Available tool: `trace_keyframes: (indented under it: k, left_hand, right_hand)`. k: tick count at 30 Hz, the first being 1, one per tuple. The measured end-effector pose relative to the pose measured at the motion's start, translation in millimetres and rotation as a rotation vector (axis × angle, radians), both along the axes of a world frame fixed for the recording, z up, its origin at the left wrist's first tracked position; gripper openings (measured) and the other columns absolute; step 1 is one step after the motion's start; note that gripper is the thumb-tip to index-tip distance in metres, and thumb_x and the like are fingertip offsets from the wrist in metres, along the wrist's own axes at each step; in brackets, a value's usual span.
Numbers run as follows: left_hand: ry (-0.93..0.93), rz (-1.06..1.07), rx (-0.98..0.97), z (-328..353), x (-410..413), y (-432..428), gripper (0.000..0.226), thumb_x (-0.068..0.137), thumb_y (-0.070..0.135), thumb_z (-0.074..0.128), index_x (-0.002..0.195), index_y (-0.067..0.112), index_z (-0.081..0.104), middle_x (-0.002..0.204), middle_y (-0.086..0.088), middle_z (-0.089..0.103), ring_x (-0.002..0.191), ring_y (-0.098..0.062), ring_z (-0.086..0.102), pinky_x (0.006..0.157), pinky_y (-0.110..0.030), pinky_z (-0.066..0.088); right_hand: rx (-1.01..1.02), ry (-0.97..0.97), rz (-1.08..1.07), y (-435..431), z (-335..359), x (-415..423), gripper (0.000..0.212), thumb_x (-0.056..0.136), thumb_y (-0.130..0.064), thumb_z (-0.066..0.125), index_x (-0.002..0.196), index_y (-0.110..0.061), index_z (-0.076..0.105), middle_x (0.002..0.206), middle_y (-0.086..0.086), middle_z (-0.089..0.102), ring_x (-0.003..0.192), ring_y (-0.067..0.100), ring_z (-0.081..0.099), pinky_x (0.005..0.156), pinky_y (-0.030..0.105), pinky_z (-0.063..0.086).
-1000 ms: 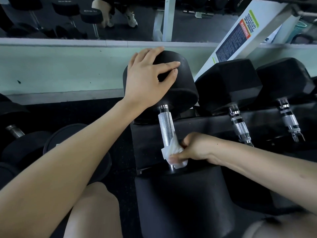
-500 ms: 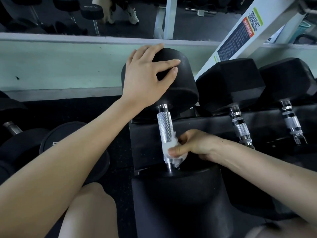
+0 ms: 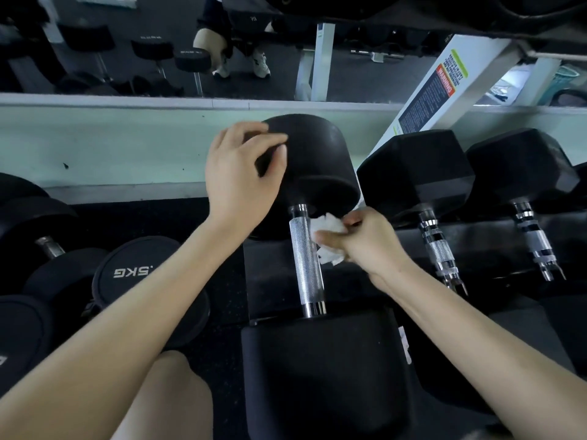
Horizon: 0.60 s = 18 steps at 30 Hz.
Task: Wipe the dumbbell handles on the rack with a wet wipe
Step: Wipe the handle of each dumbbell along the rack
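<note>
My left hand (image 3: 241, 176) is arched over the far round head of the dumbbell (image 3: 317, 160), fingers bent on its rim, so that grip is closed on the weight. My right hand (image 3: 365, 242) comes in from the right with its grip pinched shut on the crumpled white wet wipe (image 3: 328, 238).

The dumbbell lies on the dark rack (image 3: 270, 281), near head towards me. Two hex dumbbells (image 3: 416, 176) sit just to its right, and round ones (image 3: 133, 271) marked 5KG lie lower on the left. Behind runs a pale green wall (image 3: 111, 147) under a mirror (image 3: 127, 42).

The wipe is against the right side of the knurled handle (image 3: 306, 268), at its upper end just below the far head.
</note>
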<state>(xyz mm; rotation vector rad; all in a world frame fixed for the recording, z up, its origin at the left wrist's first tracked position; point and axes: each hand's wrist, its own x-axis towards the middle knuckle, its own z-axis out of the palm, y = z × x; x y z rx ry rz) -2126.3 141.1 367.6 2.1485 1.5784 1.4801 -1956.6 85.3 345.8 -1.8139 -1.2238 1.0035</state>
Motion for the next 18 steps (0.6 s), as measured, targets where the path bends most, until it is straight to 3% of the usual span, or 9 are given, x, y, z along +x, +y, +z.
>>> trace_keyframes:
  k: [3,6,8,10,12,14,16,18]
  left_hand:
    - [-0.157,-0.003,-0.147,-1,-11,-46,0.011,0.089,0.020,0.061,0.091,0.023,0.072,0.081,0.011,0.062,0.076,-0.010,0.057,0.066,-0.008,0.041]
    - [-0.228,-0.060,-0.334,-8,-15,-67,0.010,0.086,0.017,0.065,0.083,0.022,0.073,0.073,0.012,0.068,0.070,-0.005,0.061,0.063,-0.011,0.045]
    - [-0.229,-0.120,-0.484,-16,-16,-70,0.011,0.086,0.019,0.065,0.078,0.023,0.073,0.063,0.010,0.066,0.058,-0.003,0.058,0.056,-0.011,0.043]
    - [-0.219,-0.162,-0.640,-25,-13,-70,0.014,0.088,0.024,0.064,0.076,0.023,0.071,0.057,0.006,0.065,0.050,-0.006,0.060,0.054,-0.015,0.046]
    - [-0.270,-0.174,-0.764,-38,-7,-68,0.016,0.088,0.025,0.064,0.075,0.020,0.070,0.060,0.000,0.068,0.055,-0.015,0.067,0.063,-0.024,0.055]
    - [-0.342,-0.159,-0.845,-53,1,-64,0.019,0.086,0.030,0.066,0.075,0.015,0.072,0.065,-0.005,0.071,0.063,-0.021,0.071,0.072,-0.038,0.059]
    - [-0.320,-0.136,-0.855,-65,9,-60,0.033,0.083,0.041,0.068,0.073,0.010,0.073,0.065,-0.009,0.070,0.062,-0.020,0.068,0.070,-0.042,0.058]
    - [-0.320,-0.127,-0.852,-72,16,-58,0.046,0.080,0.048,0.068,0.070,0.003,0.070,0.063,-0.015,0.066,0.056,-0.016,0.056,0.059,-0.038,0.050]
  right_hand:
    - [0.273,-0.384,0.026,-6,15,-3,0.034,0.069,-0.041,0.080,0.086,-0.024,0.055,0.079,-0.012,0.061,0.074,0.004,0.058,0.061,0.020,0.043]
    - [0.146,-0.561,0.334,-17,15,-22,0.034,0.080,-0.055,0.064,0.099,-0.028,0.066,0.085,-0.007,0.065,0.084,0.012,0.062,0.068,0.025,0.042]
    - [0.011,-0.471,0.487,-25,11,-26,0.034,0.091,-0.051,0.049,0.085,-0.022,0.065,0.074,-0.006,0.059,0.070,0.005,0.058,0.059,0.017,0.037]
    - [0.044,-0.389,0.419,-29,13,-19,0.044,0.097,-0.041,0.044,0.062,-0.017,0.053,0.054,-0.006,0.046,0.046,0.001,0.043,0.045,0.014,0.031]
    - [0.150,-0.399,0.347,-31,10,-12,0.036,0.096,-0.030,0.049,0.068,-0.011,0.061,0.056,-0.003,0.053,0.050,0.004,0.049,0.049,0.018,0.039]
    - [0.195,-0.344,0.284,-30,7,-10,0.016,0.091,-0.018,0.056,0.088,-0.015,0.071,0.072,-0.003,0.069,0.068,0.010,0.065,0.066,0.031,0.054]
    - [0.180,-0.259,0.232,-26,2,-10,0.010,0.084,-0.012,0.065,0.087,-0.018,0.073,0.073,-0.004,0.072,0.071,0.011,0.068,0.072,0.036,0.057]
    - [0.160,-0.269,0.203,-18,-4,-8,0.005,0.077,-0.013,0.074,0.077,-0.018,0.072,0.065,-0.007,0.068,0.066,0.008,0.067,0.068,0.030,0.056]
